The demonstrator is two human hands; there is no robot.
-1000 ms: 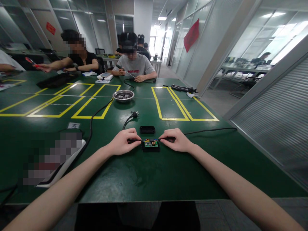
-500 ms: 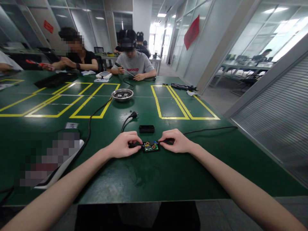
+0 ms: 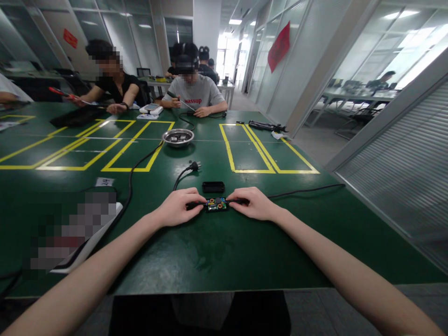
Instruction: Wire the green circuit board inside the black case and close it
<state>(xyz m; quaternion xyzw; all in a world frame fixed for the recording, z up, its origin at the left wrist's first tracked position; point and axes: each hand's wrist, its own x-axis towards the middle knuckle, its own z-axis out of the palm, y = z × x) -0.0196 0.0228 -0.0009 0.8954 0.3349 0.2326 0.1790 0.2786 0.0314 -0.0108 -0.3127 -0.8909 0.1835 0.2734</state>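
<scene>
Near the middle of the green table (image 3: 224, 261), your left hand (image 3: 182, 206) and right hand (image 3: 252, 204) each pinch a black cord (image 3: 240, 201), apparently steadying the circuit board (image 3: 216, 204) between them. Just on its far side lies a black shell (image 3: 213, 187), probably kept within reach.

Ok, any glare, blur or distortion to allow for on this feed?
Head view: pale glare on the green table near its front edge; head view: circuit board too small and soft for fine detail; head view: glass partitions lean outward, likely lens distortion.
</scene>
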